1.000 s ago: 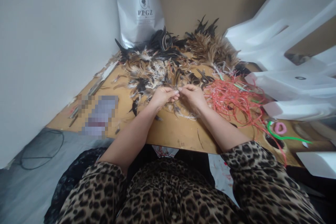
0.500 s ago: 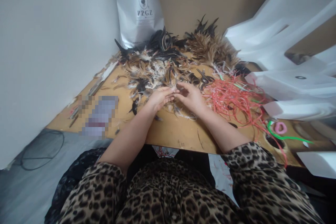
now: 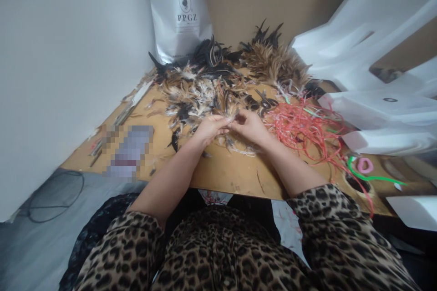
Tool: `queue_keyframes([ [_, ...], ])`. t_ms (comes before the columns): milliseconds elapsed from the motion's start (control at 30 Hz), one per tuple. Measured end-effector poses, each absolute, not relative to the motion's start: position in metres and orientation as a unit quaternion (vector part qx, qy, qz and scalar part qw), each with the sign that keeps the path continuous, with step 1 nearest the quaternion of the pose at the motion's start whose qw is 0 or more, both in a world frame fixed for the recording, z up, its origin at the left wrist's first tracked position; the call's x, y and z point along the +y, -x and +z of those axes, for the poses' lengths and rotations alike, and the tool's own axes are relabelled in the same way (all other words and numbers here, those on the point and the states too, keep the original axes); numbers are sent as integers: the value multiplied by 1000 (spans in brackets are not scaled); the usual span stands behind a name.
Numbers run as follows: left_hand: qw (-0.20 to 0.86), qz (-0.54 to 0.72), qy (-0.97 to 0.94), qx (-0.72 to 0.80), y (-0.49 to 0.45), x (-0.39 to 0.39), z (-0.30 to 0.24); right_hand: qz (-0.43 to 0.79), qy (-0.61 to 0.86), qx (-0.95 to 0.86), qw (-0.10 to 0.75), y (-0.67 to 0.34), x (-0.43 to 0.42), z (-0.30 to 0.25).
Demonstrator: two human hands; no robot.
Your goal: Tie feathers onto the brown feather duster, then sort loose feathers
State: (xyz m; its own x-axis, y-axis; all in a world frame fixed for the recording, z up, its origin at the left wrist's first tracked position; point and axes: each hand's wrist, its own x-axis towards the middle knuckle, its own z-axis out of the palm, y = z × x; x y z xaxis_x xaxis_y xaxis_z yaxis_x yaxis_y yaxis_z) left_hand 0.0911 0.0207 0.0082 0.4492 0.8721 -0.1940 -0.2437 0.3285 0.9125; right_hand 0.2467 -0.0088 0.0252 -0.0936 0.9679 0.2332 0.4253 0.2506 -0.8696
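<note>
Above the near part of the table, my left hand (image 3: pixel 212 129) is closed, its thumb and fingers pinching the base of a small light-brown feather (image 3: pixel 231 111). My right hand (image 3: pixel 251 127) meets it there, thumb and forefinger closed at the same spot. The fingers partly hide the feather's lower end. Just beyond both hands spreads a loose pile of brown, white and black feathers (image 3: pixel 201 88). Black-handled scissors (image 3: pixel 265 100) lie past my right hand. To the right of that hand is a tangled heap of red plastic strips (image 3: pixel 300 127).
A bundle of brown feathers (image 3: pixel 273 61) and a silver bag (image 3: pixel 184 36) are at the back. A blurred-out flat object (image 3: pixel 131 150) lies left on the wooden table (image 3: pixel 225 168). White packages (image 3: pixel 382 104), a green strip (image 3: pixel 375 179) and a pink ring (image 3: pixel 364 165) are at right.
Both hands have drawn closer together, fingertips now meeting. Light-brown feather tips show above the fingers, where a pale bit was seen before. Things on the table stay put.
</note>
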Motion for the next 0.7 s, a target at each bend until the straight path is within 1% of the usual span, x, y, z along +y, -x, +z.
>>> queue_keyframes([
  [67,709,393,-457,366,-92,20,10,433,480,-617,449,-249,-6,25],
  [100,697,394,-471,370,-93,20,10,471,465,-588,464,-250,-6,26],
  [167,675,386,-505,375,-94,19,12,506,454,-539,497,-248,-6,26],
  [300,643,366,-552,384,-95,18,13,495,466,-504,533,-243,-7,25],
  [467,662,370,-532,377,-95,17,10,460,490,-486,559,-237,-7,20],
  [700,652,384,-517,401,-94,19,14,501,470,-468,556,-242,2,16],
])
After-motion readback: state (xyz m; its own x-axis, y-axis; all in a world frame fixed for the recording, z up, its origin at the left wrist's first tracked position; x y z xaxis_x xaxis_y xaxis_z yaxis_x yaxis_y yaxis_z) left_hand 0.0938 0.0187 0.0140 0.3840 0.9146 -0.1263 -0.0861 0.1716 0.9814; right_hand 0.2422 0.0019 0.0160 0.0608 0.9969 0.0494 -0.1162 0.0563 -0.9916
